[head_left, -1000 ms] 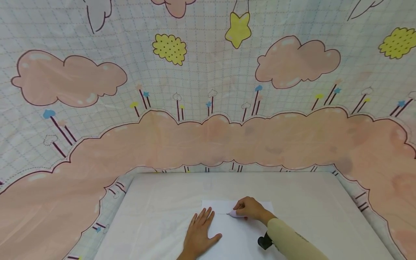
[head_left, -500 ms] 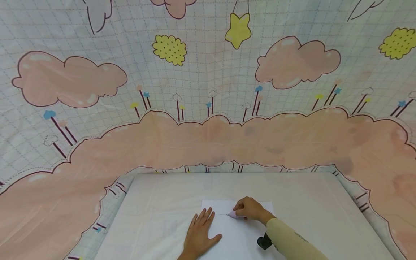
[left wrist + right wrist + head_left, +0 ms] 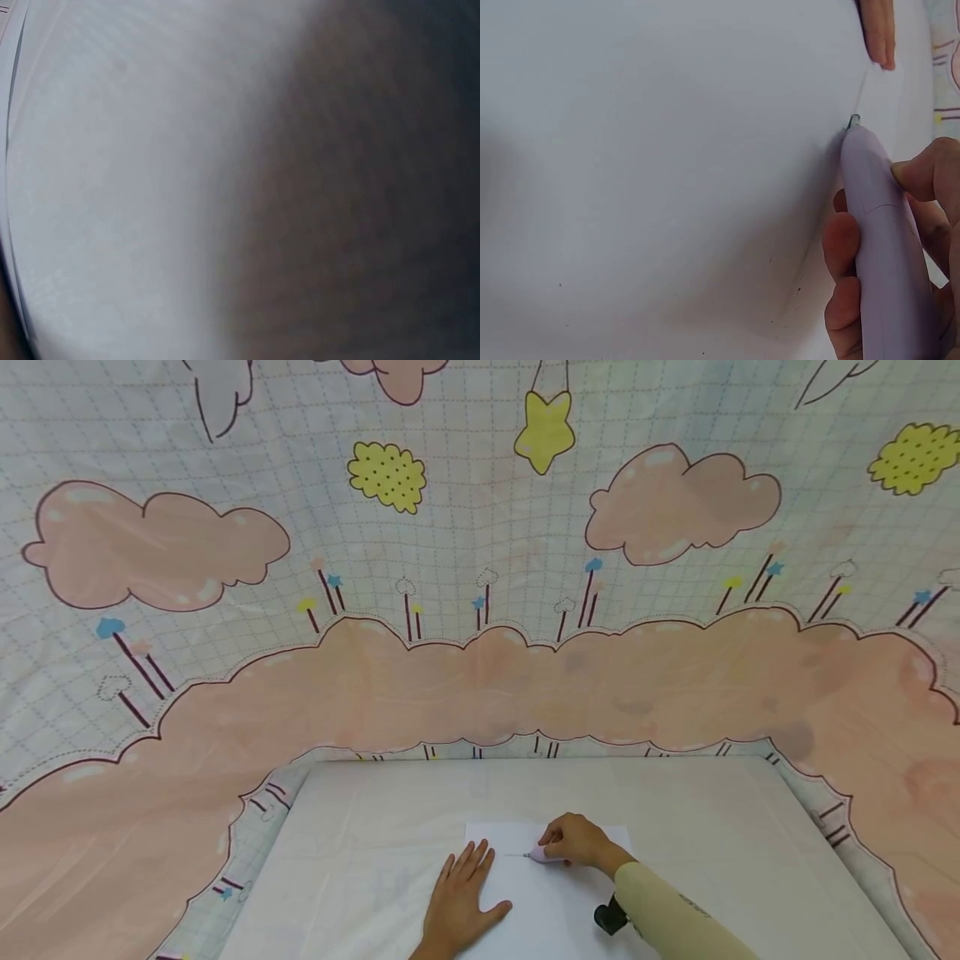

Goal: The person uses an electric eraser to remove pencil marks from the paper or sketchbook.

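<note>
Right hand (image 3: 577, 841) pinches a lilac pen (image 3: 885, 240) between thumb and fingers; the pen tip touches the white sheet of paper (image 3: 551, 902) at the end of a thin drawn line. Left hand (image 3: 459, 902) lies flat on the paper's left edge, fingers straight and slightly spread, just beside the pen tip. The paper rests on the white table (image 3: 360, 827).

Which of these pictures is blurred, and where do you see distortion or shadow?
Left wrist view: fully blurred, pale on the left, dark shadow on the right. Head view: sharp, but the cloud-print cloth bends like a fisheye. Right wrist view: the pen is clear, the paper evenly lit.
</note>
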A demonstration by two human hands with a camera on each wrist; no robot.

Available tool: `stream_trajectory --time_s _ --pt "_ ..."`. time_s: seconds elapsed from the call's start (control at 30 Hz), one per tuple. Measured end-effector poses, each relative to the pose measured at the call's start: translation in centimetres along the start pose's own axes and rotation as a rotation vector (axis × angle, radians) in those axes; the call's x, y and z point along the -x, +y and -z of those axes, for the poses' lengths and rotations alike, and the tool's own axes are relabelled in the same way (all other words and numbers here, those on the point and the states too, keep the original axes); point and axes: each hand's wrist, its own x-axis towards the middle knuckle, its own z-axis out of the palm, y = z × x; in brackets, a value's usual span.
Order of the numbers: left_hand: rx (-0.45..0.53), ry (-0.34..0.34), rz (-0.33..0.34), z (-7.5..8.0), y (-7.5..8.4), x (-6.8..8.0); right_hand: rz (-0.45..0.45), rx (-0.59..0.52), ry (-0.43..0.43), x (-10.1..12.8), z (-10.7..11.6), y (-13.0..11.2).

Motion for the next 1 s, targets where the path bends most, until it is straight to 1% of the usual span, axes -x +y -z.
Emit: stream_trajectory --time_s 0.2,0.4,0.67,1.0 --pt "0.009 0.018 -0.007 -0.10 0.05 0.06 -0.015 0.008 0.006 -0.23 -0.16 0.12" --pt "-0.004 0.043 -0.019 -0.11 0.13 -0.02 -0.004 0.014 -0.003 -0.49 -0.34 -0.20" --pt "-0.006 0.047 -0.022 -0.23 0.00 0.04 0.005 0.020 -0.009 -0.33 -0.31 -0.41" --pt "0.000 0.041 -0.015 -0.05 -0.04 0.18 -0.012 0.027 -0.006 -0.14 -0.02 -0.08"
